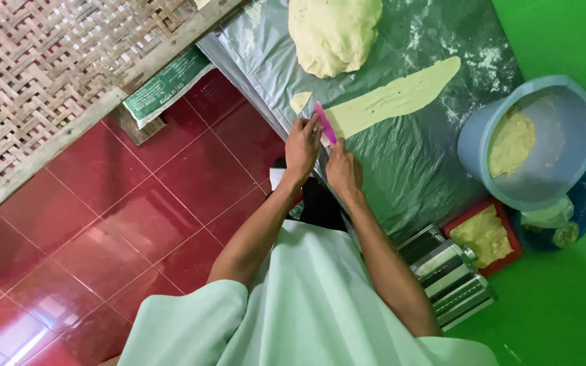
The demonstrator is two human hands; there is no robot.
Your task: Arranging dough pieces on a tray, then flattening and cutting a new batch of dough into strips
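Both hands work a pink cutter [325, 123] at the near end of a long flattened dough strip [395, 99] lying on the plastic-covered table [401, 169]. The left hand [302, 146] has its grip clamped on the cutter; the right hand [342, 168] presses beside it, whether its grip is closed I cannot tell. The thin strip could tear or stick. 1 small cut piece [300, 102] lies just beside; dough mound [334, 34], blue bucket [473, 139] and pasta roller [449, 274] crowd around

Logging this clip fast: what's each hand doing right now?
Left hand: shut on pink scraper.
Right hand: beside the dough strip; grip cannot be told.
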